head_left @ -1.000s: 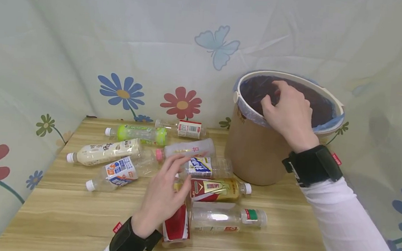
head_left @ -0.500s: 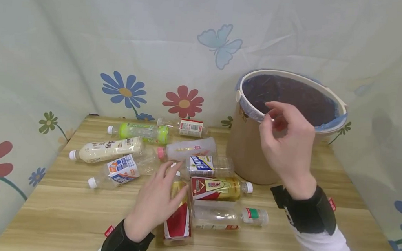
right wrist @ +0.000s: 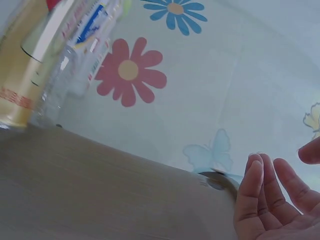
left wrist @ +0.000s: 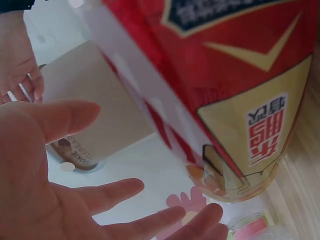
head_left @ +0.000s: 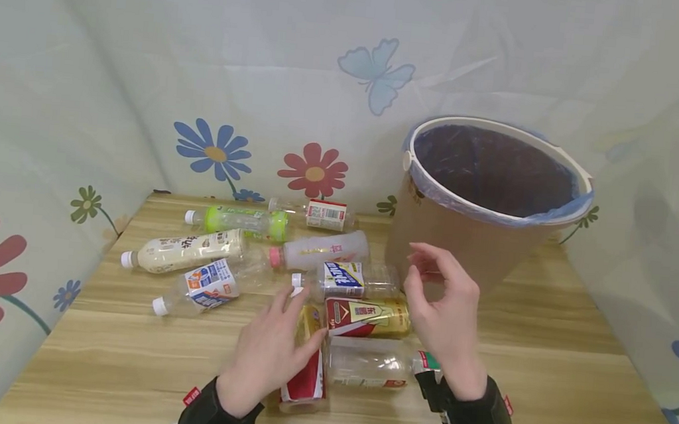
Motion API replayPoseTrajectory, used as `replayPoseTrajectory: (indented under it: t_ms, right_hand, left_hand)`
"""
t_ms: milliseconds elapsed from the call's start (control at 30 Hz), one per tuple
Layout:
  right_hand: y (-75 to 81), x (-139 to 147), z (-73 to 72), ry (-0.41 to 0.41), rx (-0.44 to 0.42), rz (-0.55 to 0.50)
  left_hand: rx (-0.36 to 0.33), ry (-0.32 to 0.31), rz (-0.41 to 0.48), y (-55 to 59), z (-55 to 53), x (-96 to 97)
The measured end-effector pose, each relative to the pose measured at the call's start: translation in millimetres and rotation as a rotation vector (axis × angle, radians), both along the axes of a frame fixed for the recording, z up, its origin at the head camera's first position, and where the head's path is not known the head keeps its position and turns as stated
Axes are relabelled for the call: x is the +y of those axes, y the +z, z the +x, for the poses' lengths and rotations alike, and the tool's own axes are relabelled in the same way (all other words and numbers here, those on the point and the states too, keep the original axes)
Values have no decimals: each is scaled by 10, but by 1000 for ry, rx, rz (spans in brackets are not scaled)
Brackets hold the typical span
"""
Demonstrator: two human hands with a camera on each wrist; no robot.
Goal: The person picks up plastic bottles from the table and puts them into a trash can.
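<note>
The fingers of the left hand (head_left: 269,346) are hovering nearly straight, thumb spread wide, holding nothing; the red bottle (head_left: 307,376) is lying just under and beside that thumb, and the left wrist view is showing a gap between them. The right hand (head_left: 447,310) is hanging with its fingers loosely bent, thumb apart, also holding nothing. I'd say the step is an approach, both hands poised about the red bottle, and that a grip is calling for the left thumb and fingers to close from either side of it. To the right of the left thumb, the gold bottle (head_left: 367,317) and clear bottle (head_left: 366,362) are lying close against the red one, leaving little room there. Bare table (head_left: 183,373) is opening out left of the left fingers. Just beyond the right fingers, the bin (head_left: 486,243) is standing upright, its lined rim rising past the fingertips; rightward of that hand, more bare table is running to the edge.
</note>
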State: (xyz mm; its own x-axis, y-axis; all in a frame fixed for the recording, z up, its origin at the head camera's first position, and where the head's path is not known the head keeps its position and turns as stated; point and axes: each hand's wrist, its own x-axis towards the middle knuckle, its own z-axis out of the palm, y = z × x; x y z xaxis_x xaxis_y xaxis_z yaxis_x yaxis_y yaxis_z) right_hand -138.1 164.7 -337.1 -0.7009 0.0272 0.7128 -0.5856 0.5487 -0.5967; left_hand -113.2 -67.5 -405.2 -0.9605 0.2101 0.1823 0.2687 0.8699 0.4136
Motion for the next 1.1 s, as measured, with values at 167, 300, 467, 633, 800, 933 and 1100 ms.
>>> replayPoseTrajectory:
  t_ms: [167, 300, 467, 633, 800, 933, 1100]
  right_hand:
    - [-151, -34, 30, 9, -43, 6]
    - [-210, -61, 37, 44, -79, 21]
    - [-216, -77, 29, 63, -75, 16]
    - [-222, -97, 21, 76, -77, 11]
    - [-197, -135, 21, 78, -74, 12]
    - [-133, -172, 45, 88, -79, 16]
    - [-159, -164, 27, 101, -91, 9]
  left_hand:
    - [-6, -6, -16, -40, 9, 15]
    - [-1, -7, -32, -63, 12, 12]
    - [-35, -16, -45, -86, 12, 1]
    - [-91, -23, -65, -109, 15, -18]
    - [-140, -33, -64, -107, 9, -43]
    - [-159, -48, -69, -101, 11, -102]
    - [-148, -79, -87, -74, 8, -216]
